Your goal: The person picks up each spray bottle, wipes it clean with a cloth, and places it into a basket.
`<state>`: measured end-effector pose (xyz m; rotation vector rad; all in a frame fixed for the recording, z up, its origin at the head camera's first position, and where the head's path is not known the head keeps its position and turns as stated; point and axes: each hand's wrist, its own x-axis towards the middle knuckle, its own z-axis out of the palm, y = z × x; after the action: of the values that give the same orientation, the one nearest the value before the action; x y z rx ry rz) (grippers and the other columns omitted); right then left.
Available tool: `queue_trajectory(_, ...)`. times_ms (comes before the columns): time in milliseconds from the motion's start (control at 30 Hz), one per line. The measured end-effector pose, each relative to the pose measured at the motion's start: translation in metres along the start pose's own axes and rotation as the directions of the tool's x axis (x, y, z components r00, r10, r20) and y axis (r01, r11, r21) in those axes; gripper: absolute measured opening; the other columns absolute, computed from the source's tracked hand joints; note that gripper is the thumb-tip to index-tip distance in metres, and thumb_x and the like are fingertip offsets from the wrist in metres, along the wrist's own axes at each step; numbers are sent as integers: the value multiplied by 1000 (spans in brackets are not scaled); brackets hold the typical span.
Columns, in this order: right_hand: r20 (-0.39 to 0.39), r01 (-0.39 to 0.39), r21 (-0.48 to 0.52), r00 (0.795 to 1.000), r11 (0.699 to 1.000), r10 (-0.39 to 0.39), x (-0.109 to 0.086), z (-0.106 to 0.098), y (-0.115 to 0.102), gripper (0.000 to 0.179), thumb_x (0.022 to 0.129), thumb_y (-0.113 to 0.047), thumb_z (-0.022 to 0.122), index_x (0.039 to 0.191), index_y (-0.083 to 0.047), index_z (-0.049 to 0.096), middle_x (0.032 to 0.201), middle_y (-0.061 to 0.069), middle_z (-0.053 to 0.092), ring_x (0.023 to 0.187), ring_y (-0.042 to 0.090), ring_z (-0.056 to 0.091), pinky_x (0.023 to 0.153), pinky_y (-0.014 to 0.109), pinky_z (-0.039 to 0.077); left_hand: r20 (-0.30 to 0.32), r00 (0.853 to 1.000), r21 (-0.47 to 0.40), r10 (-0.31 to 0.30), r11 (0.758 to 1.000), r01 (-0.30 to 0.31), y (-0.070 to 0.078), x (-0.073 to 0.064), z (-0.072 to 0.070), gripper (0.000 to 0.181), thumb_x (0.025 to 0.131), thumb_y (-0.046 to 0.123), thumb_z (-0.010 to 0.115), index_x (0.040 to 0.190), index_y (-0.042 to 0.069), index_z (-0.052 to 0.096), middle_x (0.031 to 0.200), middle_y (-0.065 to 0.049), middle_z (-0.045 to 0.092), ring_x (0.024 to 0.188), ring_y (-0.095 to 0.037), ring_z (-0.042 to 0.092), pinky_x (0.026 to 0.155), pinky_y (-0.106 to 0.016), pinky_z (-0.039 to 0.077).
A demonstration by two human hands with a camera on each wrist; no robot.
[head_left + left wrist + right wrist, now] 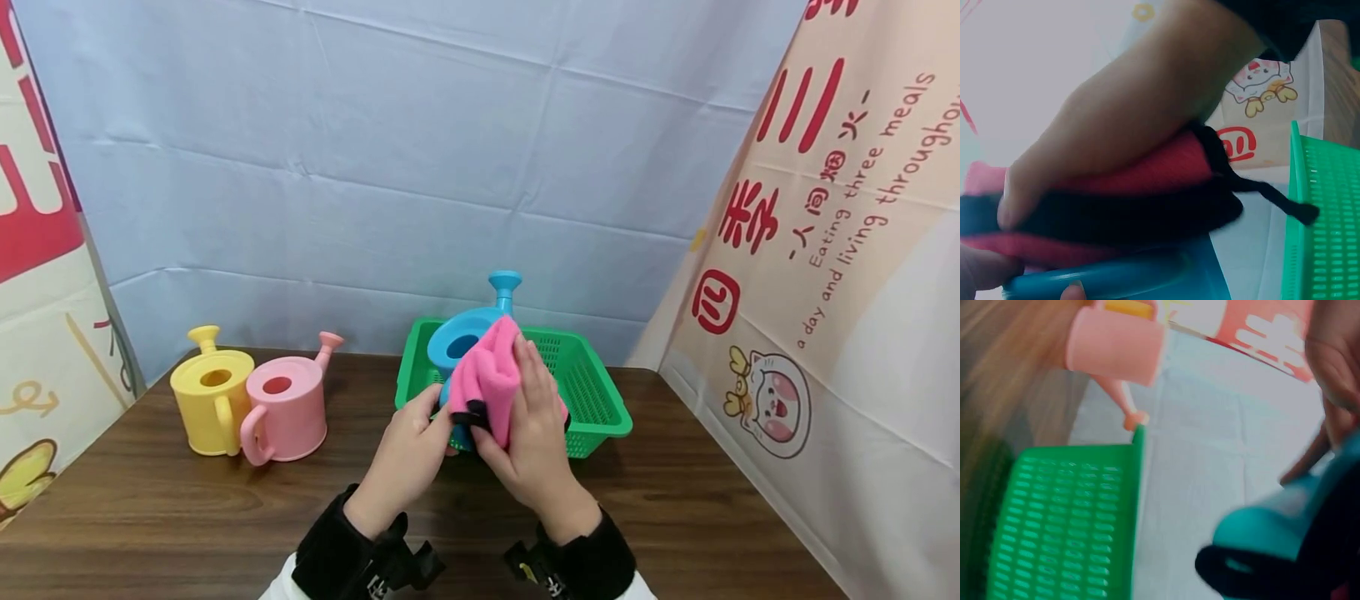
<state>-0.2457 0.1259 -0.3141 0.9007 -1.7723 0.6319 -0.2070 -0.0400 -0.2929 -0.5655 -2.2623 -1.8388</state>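
A blue watering can [448, 327] is held up over the green basket [611, 417], its spout pointing to the back. My left hand [408, 446] grips the can low on its near left side. Bunched pink cloth [489, 371] with black edging covers much of the can's near side. My right hand [538, 429] holds this cloth against the can, thumb on the near face and fingers along the right. In the left wrist view the cloth's black band [1122, 215] runs above the blue can [1116, 275], and a thin black loop hangs off its end.
Left on the brown wooden table [225, 517] stand a yellow watering can [206, 408] and a pink watering can [296, 417], side by side. A pale blue cloth backdrop [420, 167] closes off the back, and a printed curtain [847, 333] hangs along the right.
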Motion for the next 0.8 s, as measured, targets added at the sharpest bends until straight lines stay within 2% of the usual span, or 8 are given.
queue_trajectory(167, -23, 42, -48, 999, 998, -43, -1, 2, 2, 69, 95, -46, 42, 143, 2, 30, 147, 18, 28, 132, 40, 26, 103, 54, 26, 15, 1000, 2, 2, 1000, -2, 0, 0, 1, 24, 100, 28, 43, 97, 9, 57, 78, -7, 50, 75, -19, 55, 66, -31, 51)
queue_trajectory(300, -29, -20, 124, 999, 992, 23, 4, -8, 8, 64, 94, -41, 49, 135, 7, 36, 127, 19, 46, 118, 32, 44, 98, 42, 36, 72, 997, -15, 8, 1000, -6, 0, 0, 3, 31, 99, 35, 44, 93, 6, 54, 77, -7, 48, 75, -19, 56, 66, -31, 52)
queue_trajectory(400, 10, -138, 278, 990, 950, 141, 3, -19, 14, 48, 94, -35, 51, 118, 6, 46, 101, 12, 51, 92, 20, 52, 80, 29, 43, 96, 995, -8, 19, 1000, -18, 1, 0, 3, 33, 98, 37, 46, 93, 5, 55, 84, -5, 57, 77, -18, 58, 64, -31, 52)
queue_trajectory(467, 52, -267, 354, 963, 896, 266, 1, -27, 18, 30, 95, -28, 50, 104, 1, 49, 87, 6, 50, 76, 14, 51, 66, 25, 42, 106, 994, 3, 25, 1000, -25, 1, 0, 3, 33, 98, 37, 47, 94, 5, 56, 89, -5, 63, 80, -17, 60, 64, -31, 52)
queue_trajectory(600, 161, -526, 457, 842, 717, 515, -3, -37, 25, 15, 98, -18, 41, 97, -5, 50, 80, 4, 52, 72, 12, 55, 62, 24, 44, 118, 993, 19, 29, 999, -32, 1, -1, 3, 34, 97, 37, 49, 90, 4, 55, 92, -6, 66, 85, -16, 63, 65, -31, 52)
queue_trajectory(667, 202, -595, 468, 791, 653, 577, -4, -37, 27, 16, 98, -16, 38, 101, -6, 49, 81, 4, 51, 75, 12, 55, 64, 24, 45, 117, 993, 11, 21, 1000, -23, 0, -1, 3, 34, 97, 37, 49, 89, 4, 55, 92, -6, 66, 86, -17, 63, 67, -31, 52)
queue_trajectory(733, 221, -615, 461, 777, 639, 589, -4, -36, 27, 19, 98, -16, 38, 105, -2, 48, 84, 6, 51, 78, 12, 55, 65, 24, 45, 110, 994, -1, 11, 1000, -11, -1, 0, 2, 34, 97, 37, 49, 89, 4, 55, 92, -7, 66, 86, -17, 63, 68, -31, 52)
queue_trajectory(800, 216, -613, 443, 781, 654, 586, -4, -33, 25, 20, 97, -15, 39, 105, 1, 47, 85, 7, 50, 77, 12, 54, 65, 24, 44, 97, 995, -16, 0, 1000, 2, -3, 1, 2, 35, 97, 38, 49, 91, 4, 56, 92, -8, 65, 86, -18, 63, 68, -31, 53)
